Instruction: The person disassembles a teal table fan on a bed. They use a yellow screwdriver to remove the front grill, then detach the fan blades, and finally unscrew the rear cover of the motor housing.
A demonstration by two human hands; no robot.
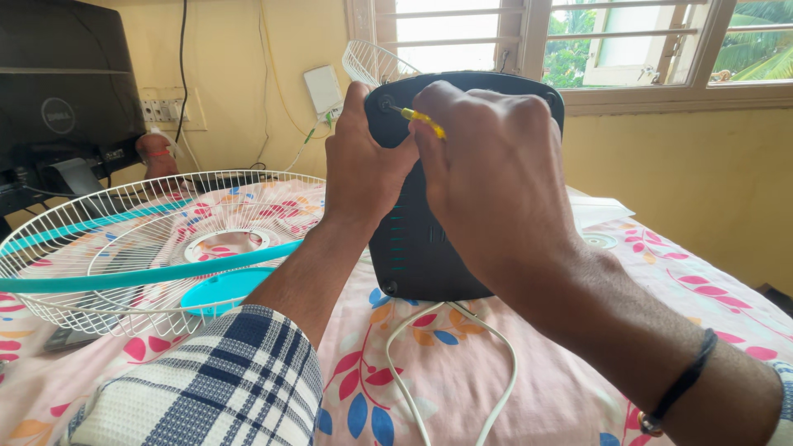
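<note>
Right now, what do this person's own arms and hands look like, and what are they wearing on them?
Both hands are bare, without gloves. The left hand comes from an arm with a plaid sleeve in navy, grey and white, pushed up the forearm. The right hand has a thin black cord bracelet on its wrist, with a small metal bead.

Lighting, my feed: bright daylight from the barred window (578,41), panes blown out white. Yellow wall (710,182) evenly lit. Soft shadows under my forearms. Focus sharp; slight wide-angle bending at the edges.
</note>
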